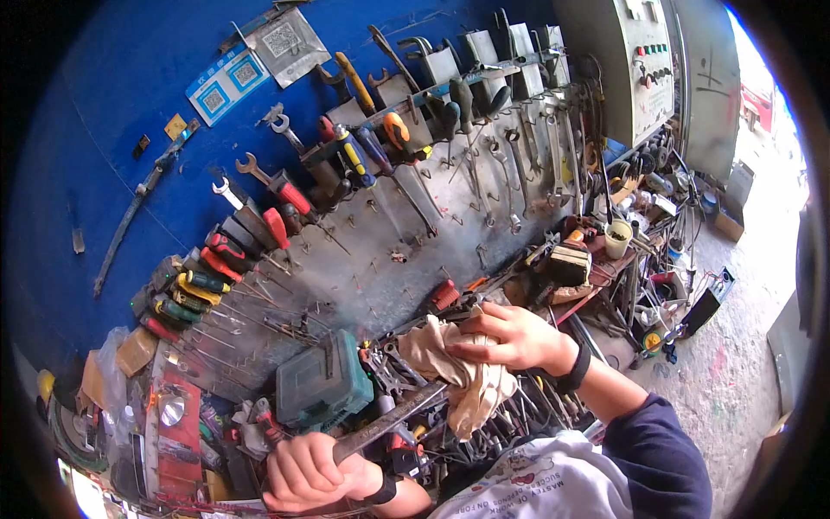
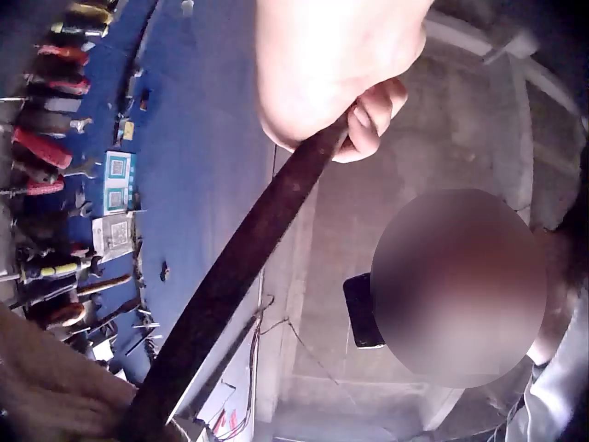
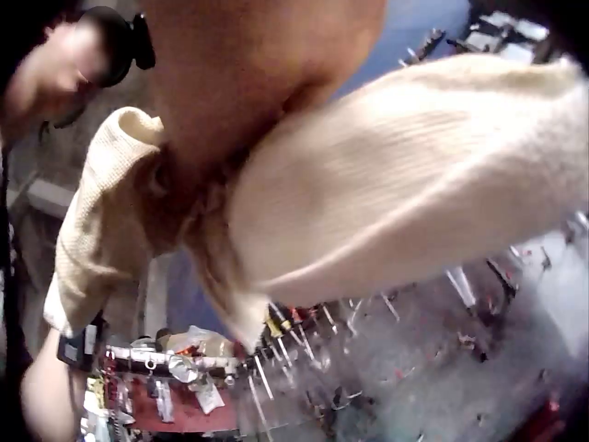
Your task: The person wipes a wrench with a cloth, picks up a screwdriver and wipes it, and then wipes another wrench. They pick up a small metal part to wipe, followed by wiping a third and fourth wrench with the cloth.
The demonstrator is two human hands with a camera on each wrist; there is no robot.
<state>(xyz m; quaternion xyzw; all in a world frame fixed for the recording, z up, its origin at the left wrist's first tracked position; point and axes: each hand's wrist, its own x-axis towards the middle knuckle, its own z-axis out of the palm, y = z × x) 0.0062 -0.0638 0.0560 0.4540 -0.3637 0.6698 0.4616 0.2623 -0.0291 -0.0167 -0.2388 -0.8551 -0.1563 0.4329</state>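
My left hand (image 1: 307, 474) grips one end of a long, flat, dark metal bar (image 1: 389, 421), fingers curled round it. In the left wrist view the same bar (image 2: 244, 267) runs down from the curled fingers and looks brownish and worn. My right hand (image 1: 510, 337) holds a bunched cream cloth (image 1: 471, 381) over the bar's other end, which the cloth hides, so what kind of tool it is does not show. Close up in the right wrist view, the cloth (image 3: 405, 175) hangs in broad folds on both sides of the hand.
Below the hands, a teal plastic case (image 1: 324, 381) lies among piled tools. A metal tool board (image 1: 363, 251) with screwdrivers and wrenches stands against the blue wall (image 1: 95, 130). To the right are a cream cup (image 1: 617, 240), a cluttered red shelf (image 1: 596, 290) and a grey control cabinet (image 1: 622, 60).
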